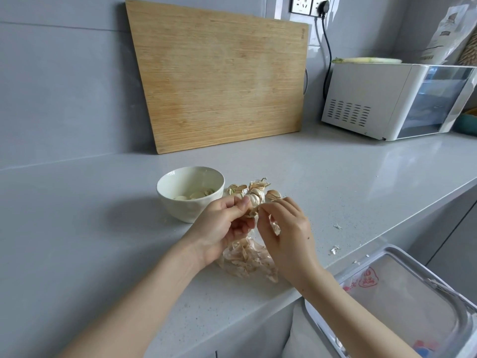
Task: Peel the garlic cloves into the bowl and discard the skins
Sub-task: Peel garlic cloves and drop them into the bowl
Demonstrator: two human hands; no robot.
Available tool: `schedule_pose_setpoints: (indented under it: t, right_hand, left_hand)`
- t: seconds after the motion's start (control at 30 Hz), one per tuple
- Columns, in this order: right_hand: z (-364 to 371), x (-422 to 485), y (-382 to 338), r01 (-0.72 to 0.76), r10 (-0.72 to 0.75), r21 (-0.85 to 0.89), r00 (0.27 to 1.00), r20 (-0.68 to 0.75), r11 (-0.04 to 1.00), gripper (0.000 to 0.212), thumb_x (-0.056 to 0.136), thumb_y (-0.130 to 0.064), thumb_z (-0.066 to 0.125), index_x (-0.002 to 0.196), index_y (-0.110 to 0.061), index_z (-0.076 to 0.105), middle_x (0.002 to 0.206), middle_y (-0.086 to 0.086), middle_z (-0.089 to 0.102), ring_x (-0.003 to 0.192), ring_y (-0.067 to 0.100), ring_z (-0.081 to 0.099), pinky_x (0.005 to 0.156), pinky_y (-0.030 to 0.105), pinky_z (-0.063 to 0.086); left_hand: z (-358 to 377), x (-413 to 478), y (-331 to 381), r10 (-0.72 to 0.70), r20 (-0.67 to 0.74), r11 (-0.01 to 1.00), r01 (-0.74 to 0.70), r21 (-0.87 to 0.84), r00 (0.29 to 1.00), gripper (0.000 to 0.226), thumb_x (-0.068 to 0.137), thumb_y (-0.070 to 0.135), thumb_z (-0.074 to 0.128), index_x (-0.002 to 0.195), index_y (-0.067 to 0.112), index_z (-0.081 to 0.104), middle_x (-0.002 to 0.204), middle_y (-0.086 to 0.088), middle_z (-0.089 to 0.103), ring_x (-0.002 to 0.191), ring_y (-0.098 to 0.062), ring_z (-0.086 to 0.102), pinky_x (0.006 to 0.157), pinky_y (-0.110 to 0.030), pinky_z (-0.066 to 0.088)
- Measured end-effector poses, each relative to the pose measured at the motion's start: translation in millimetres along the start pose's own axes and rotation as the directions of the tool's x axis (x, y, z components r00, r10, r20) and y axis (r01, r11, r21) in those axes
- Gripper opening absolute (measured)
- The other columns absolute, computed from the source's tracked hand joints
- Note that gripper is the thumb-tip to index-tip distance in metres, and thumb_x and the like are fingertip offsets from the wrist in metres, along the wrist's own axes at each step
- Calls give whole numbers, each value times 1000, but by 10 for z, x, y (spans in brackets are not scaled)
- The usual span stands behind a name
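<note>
1. Progress: I judge you're partway through. A few peeled cloves sit in the bowl. A cluster of unpeeled garlic waits on the desk, just right of the bowl.
2. Discard step isn't done. The skins are heaped on the desk, on your side of the bowl and under your hands. Stray flakes lie further right. The bin is off the desk edge, well right of the bowl.
3. The clove being worked is held off the desk, just right of the bowl's near rim.
4. Left grip: fingers curled round the clove, thumb on top.
5. Right grip: fingertips pinch a skin strip at the clove's near end.
6. Orientation: the long axis seems to run away from you toward the unpeeled cluster. Fingers hide the clove's ends, so I can't tell which way the tip points.
</note>
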State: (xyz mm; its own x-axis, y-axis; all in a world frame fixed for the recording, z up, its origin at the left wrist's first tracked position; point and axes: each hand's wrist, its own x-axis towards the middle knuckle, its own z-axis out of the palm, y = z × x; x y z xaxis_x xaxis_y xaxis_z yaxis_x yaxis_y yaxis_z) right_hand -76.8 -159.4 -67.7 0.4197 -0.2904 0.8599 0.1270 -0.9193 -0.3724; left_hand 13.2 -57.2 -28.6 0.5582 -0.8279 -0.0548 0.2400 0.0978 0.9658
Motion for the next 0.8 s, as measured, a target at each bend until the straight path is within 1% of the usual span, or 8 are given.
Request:
schedule_pose_setpoints:
  t: [0.2,0.33,0.4,0.43,0.5,0.6,0.7,0.8]
  right_hand:
    - [-17,16,15,-156,155,-15,986,-58,988,12,81,-2,55,73,-2,64,65,-5,53,66,14,45,63,13,35]
    - [-65,31,39,-254,255,15,964,-76,967,16,83,-6,53,70,-7,62,65,-7,52,63,17,49,60,14,35]
    - [-75,37,2,-188,188,4,980,-71,982,18,87,-10,53,73,-8,64,67,-14,51,66,14,47,63,10,35]
    - [-77,30,-34,-139,140,12,988,-61,990,19,89,-12,52,77,-7,66,70,-12,54,69,13,48,66,11,37]
    - [-86,13,-109,-39,40,40,999,-35,998,20,90,-15,52,89,-5,69,79,-2,62,78,15,52,72,18,42]
    - [-106,12,-180,68,-68,27,998,-6,997,19,88,-19,58,98,-9,70,88,2,63,85,18,53,76,23,43]
    - [-100,52,-169,92,-93,57,995,25,994,19,89,-18,57,93,-9,73,84,3,63,80,22,53,70,28,45]
    - [-102,92,-149,61,-68,130,997,46,990,18,88,-16,57,87,-7,73,80,1,64,75,23,54,67,32,46]
  left_hand:
    - [-63,-37,59,-116,148,993,112,34,982,27,93,19,46,69,7,52,52,-3,48,45,-10,41,44,-19,25]
    - [-93,-38,93,-207,215,967,234,-105,954,23,82,22,53,67,7,44,53,-4,41,44,-11,35,42,-19,23]
    - [-123,-26,102,-245,197,944,280,-174,949,20,78,22,56,69,8,45,53,-5,42,44,-11,36,39,-17,24]
    - [-130,-26,103,-260,182,937,293,-188,948,20,77,22,57,70,7,46,54,-5,44,44,-12,37,38,-17,25]
    - [-127,-23,103,-266,154,935,294,-200,952,18,75,21,59,70,7,50,54,-8,48,44,-13,40,35,-17,28]
    - [-97,-27,97,-250,134,943,273,-192,959,17,74,21,61,66,7,56,53,-8,49,42,-13,42,35,-16,27]
    - [-80,-28,97,-271,140,934,296,-203,952,25,75,23,63,55,7,62,52,-8,48,42,-12,41,35,-15,26]
    - [-76,-35,105,-301,165,910,335,-246,939,25,75,25,64,57,8,62,55,-8,46,44,-11,39,37,-14,26]
